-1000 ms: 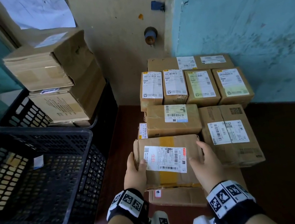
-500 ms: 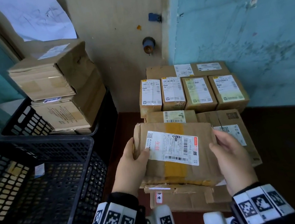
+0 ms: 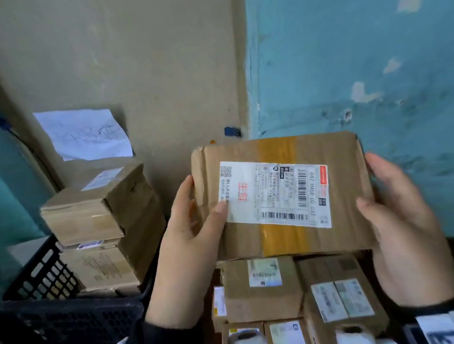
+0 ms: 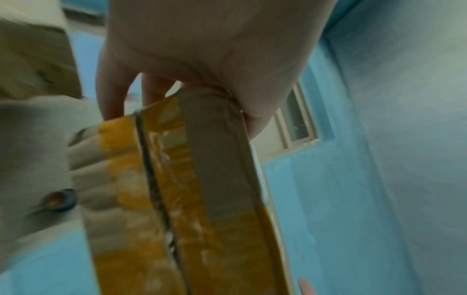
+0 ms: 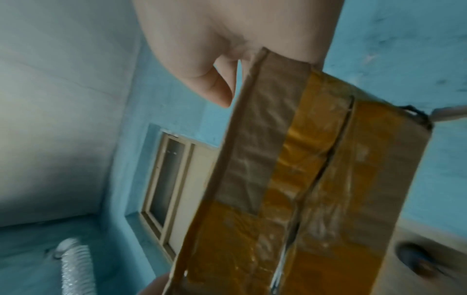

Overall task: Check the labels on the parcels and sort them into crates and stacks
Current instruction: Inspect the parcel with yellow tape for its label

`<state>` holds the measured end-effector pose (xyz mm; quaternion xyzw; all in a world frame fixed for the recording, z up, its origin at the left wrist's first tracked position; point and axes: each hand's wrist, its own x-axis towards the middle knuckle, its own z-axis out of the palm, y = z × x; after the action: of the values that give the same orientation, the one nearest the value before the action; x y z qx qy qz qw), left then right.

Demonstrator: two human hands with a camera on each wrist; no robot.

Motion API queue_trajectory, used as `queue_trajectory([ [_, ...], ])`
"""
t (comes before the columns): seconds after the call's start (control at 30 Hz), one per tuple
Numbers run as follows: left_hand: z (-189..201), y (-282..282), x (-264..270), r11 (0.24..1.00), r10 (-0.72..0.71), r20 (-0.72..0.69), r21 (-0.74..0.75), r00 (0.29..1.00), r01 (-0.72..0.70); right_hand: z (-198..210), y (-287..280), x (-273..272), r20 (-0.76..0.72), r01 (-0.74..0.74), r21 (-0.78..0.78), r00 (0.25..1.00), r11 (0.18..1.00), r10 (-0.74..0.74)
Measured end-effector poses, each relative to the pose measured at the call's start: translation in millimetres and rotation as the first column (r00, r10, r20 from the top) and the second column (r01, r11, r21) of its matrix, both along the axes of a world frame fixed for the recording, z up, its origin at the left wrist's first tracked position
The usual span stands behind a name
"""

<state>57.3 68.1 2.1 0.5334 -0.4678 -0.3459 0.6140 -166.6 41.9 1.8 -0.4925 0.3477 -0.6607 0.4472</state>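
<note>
Spanning the gap between the two hands, the parcel (image 3: 283, 195) lay with its long axis running left to right, one short end in each palm, held up in front of the wall and clear of the other parcels (image 3: 296, 304) packed together below it. The left hand (image 3: 187, 256) gripped the left end, thumb curled over the front face so that its tip touched the corner of the white label (image 3: 276, 193), with the other fingers behind the box (the left wrist view showed them wrapped round the back of the taped edge). The right hand (image 3: 402, 220) clasped the right end the same way, thumb forward, fingers out of sight behind. The label faced the person, its print running sideways and a band of yellow tape (image 3: 285, 240) crossing the box beneath it. To the left and lower sat the near black crate (image 3: 63, 316), with a second crate (image 3: 41, 272) behind it carrying stacked boxes (image 3: 102, 222). Both crates were on the left hand's side, so a move to either would probably swing the parcel leftward and down with the left hand leading, whereas a return to the stacks meant going straight down. Which it called for depended on the label.
</note>
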Motion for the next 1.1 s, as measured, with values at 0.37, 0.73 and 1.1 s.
queue_trajectory([
  [0.37,174.7,-29.8,-28.5,0.808,-0.001,0.056,-0.588,0.998,0.034,187.3,-23.1,-34.3,0.034,-0.010,-0.478,0.999,0.879,0.030],
  [0.73,208.6,-26.5,-73.1,0.726,-0.238,-0.067,-0.675,0.969,0.132,215.6,-7.0,-56.9,-0.021,-0.076,-0.545,0.997,0.835,0.076],
  [1.1,145.9,-30.9,-92.5,0.882,-0.204,-0.326,-0.471,0.923,0.028,154.7,1.2,-71.2,0.147,-0.120,-0.283,0.975,0.951,0.167],
])
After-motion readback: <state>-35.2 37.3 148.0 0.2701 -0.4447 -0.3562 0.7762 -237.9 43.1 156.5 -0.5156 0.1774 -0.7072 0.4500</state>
